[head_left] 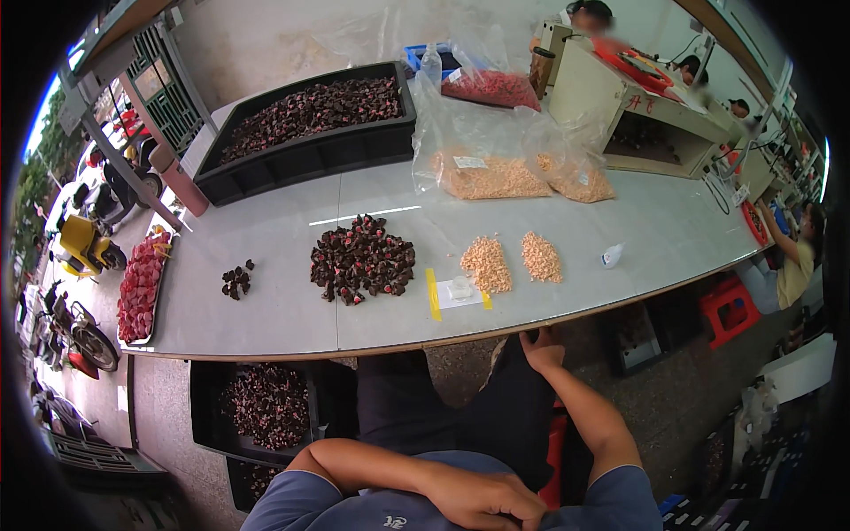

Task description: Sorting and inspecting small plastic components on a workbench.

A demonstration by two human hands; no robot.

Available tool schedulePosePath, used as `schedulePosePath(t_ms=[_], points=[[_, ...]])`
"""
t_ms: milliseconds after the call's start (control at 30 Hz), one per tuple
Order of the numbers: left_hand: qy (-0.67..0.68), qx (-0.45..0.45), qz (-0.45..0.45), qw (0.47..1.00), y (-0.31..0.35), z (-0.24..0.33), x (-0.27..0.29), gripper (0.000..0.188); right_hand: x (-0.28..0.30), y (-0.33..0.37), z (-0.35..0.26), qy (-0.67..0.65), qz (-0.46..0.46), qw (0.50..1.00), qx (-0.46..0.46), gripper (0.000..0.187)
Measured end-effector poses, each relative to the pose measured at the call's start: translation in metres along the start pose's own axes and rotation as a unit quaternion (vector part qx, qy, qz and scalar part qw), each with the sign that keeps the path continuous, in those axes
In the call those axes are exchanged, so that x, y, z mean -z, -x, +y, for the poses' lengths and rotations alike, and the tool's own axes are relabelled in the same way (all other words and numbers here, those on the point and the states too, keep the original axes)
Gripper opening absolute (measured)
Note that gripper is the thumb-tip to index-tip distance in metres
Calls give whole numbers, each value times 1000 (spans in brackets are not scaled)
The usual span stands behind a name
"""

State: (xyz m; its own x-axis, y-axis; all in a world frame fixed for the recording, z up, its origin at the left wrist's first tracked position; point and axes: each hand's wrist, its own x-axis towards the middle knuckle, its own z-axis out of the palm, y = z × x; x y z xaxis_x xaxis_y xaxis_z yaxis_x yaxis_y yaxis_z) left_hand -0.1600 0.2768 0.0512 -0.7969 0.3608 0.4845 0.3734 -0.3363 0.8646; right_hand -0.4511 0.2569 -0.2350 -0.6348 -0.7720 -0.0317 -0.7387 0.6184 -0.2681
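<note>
- Centrally on the grey table [208, 323], left of the card: dark pile [362, 257], broad and roughly round, all knobbly near-black chunks flecked with red and pink, looser toward its rim.
- Farther left: small cluster [236, 280] of similar dark chunks, thinly spread.
- Right of the dark pile: white card [460, 301] with yellow tape [433, 296] at both ends; on it, small clear box [459, 288].
- Just beside the card, to its right: larger pale pile [488, 265], beige-orange, crumbly, finer in grain than the dark pile.
- Farther right, well apart from the dark pile: smaller pale pile [541, 257], same crumbs, longish outline.
- Right hand [542, 350] by the near table edge, over dark trousers, nearest to the pale piles; fingers partly hidden, cannot tell how far open or whether holding anything.
- Left hand [496, 502] at the near side, across the blue shirt [390, 500], well away from every pile; fingers loosely bent, tips out of sight, cannot tell of any hold.
</note>
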Motion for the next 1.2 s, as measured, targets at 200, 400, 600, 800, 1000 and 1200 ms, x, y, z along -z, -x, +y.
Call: schedulePosePath(t_ms=[200,400,600,800,1000,1200], points=[[8,92,-35,995,17,14,15,18,-18,-1,7,-15,59,998,31,66],[16,-2,49,999,-25,6,-17,21,-15,-3,5,-11,57,998,19,66],[10,-23,23,999,-25,4,-9,20,-7,2,-3,-42,57,997,17,67],[13,64,-5,998,2,9,-2,16,-3,4,7,-39,54,998,21,68],[-46,157,-2,987,30,-5,4,23,0,9,9,-69,-15,997,-20,74],[-54,250,226,940,65,-64,-7,26,42,18,-6,-4,-95,991,-96,80]])
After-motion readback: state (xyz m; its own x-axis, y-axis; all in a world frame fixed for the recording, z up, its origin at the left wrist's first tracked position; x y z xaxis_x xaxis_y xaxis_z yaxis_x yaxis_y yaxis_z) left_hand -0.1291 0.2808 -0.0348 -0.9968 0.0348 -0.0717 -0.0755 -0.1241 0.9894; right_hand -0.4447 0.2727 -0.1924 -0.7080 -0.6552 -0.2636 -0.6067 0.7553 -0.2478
